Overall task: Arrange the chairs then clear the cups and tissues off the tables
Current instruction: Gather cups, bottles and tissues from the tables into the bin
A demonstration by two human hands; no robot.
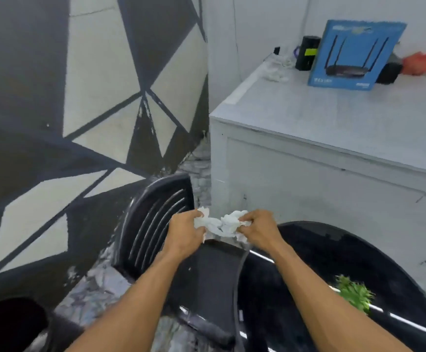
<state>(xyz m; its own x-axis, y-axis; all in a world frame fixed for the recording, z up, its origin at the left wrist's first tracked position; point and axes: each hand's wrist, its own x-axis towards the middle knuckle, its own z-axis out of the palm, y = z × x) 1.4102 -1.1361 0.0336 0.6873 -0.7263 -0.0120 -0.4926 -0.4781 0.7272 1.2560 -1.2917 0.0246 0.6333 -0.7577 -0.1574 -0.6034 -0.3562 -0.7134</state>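
- left forearm (135, 295) and right forearm (316, 288): bare, nearest the lens, entering from 7 and 5 o'clock and converging on centre.
- left hand (184, 231): fingers curled round the left end of the tissues.
- right hand (259, 231): fingers curled round the right end of the same wad.
- tissues (222, 224): white, crumpled, stretched between both hands just below centre, held in the air over the chair and off the table surface.
- chair (156, 224): black plastic with a slatted back, at 8 o'clock from the hands, drawn close to the table; appears already set in place.
- table (334, 250): glossy black with a rounded edge, at 4 o'clock; no cups visible on the part shown.
- green sprig (354, 295): lying on the table at 4 o'clock.
- white cabinet (308, 153): at 2 o'clock, carrying a blue router box (354, 54), a black cylinder (307, 53) and white scraps (276, 73).
- progress, as judged: chair work looks done here; tissue clearing is underway, with the wad lifted but not yet disposed of. the white scraps may be further tissues, too blurred to tell.
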